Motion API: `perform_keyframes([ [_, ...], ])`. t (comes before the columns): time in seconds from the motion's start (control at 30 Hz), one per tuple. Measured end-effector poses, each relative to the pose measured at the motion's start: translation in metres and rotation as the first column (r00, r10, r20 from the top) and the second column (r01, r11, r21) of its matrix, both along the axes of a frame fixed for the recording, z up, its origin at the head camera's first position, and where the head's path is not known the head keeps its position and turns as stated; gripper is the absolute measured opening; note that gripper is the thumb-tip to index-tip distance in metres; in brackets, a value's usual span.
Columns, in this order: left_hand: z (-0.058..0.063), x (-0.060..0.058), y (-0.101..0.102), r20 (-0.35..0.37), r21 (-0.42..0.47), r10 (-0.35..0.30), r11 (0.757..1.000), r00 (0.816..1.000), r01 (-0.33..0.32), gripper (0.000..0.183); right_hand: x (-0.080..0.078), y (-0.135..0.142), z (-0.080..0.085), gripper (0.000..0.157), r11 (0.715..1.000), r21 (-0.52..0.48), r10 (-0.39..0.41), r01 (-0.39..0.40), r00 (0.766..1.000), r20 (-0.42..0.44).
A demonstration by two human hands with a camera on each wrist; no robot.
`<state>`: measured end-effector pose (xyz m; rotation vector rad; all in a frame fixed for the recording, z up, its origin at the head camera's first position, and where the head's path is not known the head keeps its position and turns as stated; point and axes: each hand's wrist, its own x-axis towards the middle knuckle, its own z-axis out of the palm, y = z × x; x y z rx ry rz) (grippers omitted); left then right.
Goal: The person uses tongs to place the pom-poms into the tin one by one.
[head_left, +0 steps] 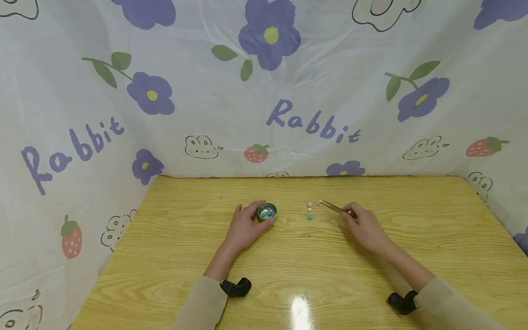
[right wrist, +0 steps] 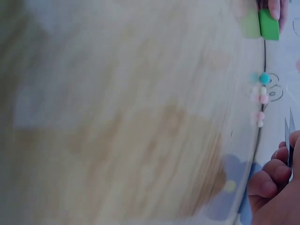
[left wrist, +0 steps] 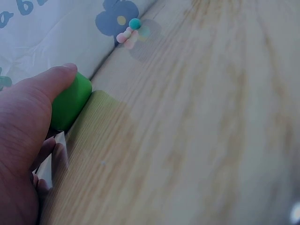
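L hand (head_left: 245, 229) is clamped on grn tin (left wrist: 72, 104); tweezers (head_left: 334, 208) are pinched in R hand (head_left: 364, 227), tips held nr sm. pink balls (head_left: 309, 204) & blue ball (head_left: 310, 217).

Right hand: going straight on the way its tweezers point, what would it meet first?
Likely the small pale ball at the tips of the tweezers; whether they already touch it is unclear.

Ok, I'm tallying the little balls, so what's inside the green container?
Inside the green container, the head view shows small bluish pieces, too tiny to count. Its near side hides part of the bottom, so anything there can't be seen.
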<state>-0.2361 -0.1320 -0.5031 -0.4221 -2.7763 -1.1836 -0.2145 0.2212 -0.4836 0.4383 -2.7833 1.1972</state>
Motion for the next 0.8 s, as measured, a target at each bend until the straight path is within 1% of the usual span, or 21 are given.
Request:
perform_keyframes([
  [0.17, -0.001, 0.0, -0.001, 0.002, 0.002, -0.001, 1.0, 1.0, 0.001, 0.063, -0.004, 0.006, -0.002, 0.023, 0.999, -0.01, -0.03, 0.03, 1.0, 0.001],
  [0.4, -0.003, -0.002, -0.002, -0.016, -0.008, -0.01, 1.0, 1.0, 0.01, 0.063, -0.012, 0.008, -0.005, 0.022, 0.997, -0.057, -0.053, 0.054, 0.998, 0.029],
  [0.6, -0.005, -0.003, -0.002, -0.022, -0.014, -0.019, 1.0, 1.0, 0.018, 0.063, -0.015, 0.006, -0.004, 0.025, 0.996, -0.061, -0.059, 0.063, 0.996, 0.066],
  [0.8, -0.003, -0.002, -0.001, -0.024, -0.004, -0.019, 1.0, 1.0, 0.019, 0.063, -0.015, 0.004, -0.004, 0.024, 0.996, -0.064, -0.063, 0.069, 0.994, 0.091],
])
